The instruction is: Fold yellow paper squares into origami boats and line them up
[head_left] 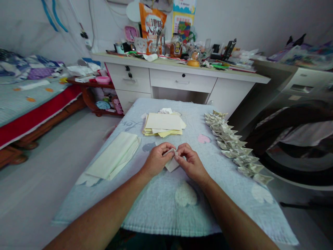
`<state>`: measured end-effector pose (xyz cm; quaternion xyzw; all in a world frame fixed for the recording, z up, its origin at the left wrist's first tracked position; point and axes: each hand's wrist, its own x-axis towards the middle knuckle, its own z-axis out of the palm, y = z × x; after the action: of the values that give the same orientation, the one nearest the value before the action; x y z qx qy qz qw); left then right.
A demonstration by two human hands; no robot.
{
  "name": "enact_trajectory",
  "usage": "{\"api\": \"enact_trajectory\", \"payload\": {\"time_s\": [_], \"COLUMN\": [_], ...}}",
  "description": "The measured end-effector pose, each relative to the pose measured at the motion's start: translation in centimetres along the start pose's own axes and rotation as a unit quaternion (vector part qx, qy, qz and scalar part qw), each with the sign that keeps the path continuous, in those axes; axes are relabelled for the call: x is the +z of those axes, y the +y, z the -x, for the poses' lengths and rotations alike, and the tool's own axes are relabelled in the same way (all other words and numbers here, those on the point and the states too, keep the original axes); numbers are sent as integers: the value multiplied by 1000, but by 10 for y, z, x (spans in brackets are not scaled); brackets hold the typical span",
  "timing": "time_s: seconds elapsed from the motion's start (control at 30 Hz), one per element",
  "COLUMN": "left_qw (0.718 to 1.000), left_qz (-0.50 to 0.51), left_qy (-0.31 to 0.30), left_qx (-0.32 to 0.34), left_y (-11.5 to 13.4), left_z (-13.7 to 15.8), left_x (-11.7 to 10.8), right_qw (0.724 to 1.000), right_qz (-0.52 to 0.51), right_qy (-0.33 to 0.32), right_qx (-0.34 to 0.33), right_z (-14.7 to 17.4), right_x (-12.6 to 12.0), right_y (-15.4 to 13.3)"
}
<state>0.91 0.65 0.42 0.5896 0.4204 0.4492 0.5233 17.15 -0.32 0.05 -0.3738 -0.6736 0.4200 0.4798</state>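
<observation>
Between my two hands is a small folded piece of pale paper (171,165), one corner pointing down toward me. My left hand (158,158) pinches its left edge near the top. Thumb and fingers of my right hand (190,161) close on its upper right side. Just beyond lies a stack of cream and yellow paper sheets (163,121). A larger folded pale green sheet (113,155) rests to the left. Along the right side runs a row of several folded paper boats (234,146), set close together.
A light blue patterned cloth (156,208) covers the table. Behind it stands a white desk (182,78) crowded with jars, a pink clock (130,33) and an orange bag (151,27). A washing machine (299,139) is at the right, a bed (31,100) at the left.
</observation>
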Motion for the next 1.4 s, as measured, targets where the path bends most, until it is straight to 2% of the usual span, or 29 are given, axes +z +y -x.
{"api": "enact_trajectory", "payload": {"time_s": [0.23, 0.53, 0.87, 1.17, 1.27, 1.4], "left_qw": [999, 997, 990, 989, 989, 991], "left_qz": [-40, -61, -118, -135, -137, -125], "left_qy": [32, 33, 62, 32, 18, -6], "left_qx": [3, 16, 36, 46, 54, 46], "left_y": [3, -3, -7, -5, -3, -3], "left_z": [0, -1, -2, 0, 0, 1], "left_x": [1, -1, -3, -5, -6, -6], "right_qw": [999, 999, 998, 997, 999, 997], "right_qz": [-41, -39, 55, 58, 27, -66], "right_qy": [9, 8, -4, -21, -23, 13], "right_qx": [27, 28, -43, -53, -35, 38], "right_z": [1, 0, 0, 2, 2, 0], "right_x": [0, 1, 3, 3, 1, -1], "right_y": [8, 9, 3, 0, -1, 1]}}
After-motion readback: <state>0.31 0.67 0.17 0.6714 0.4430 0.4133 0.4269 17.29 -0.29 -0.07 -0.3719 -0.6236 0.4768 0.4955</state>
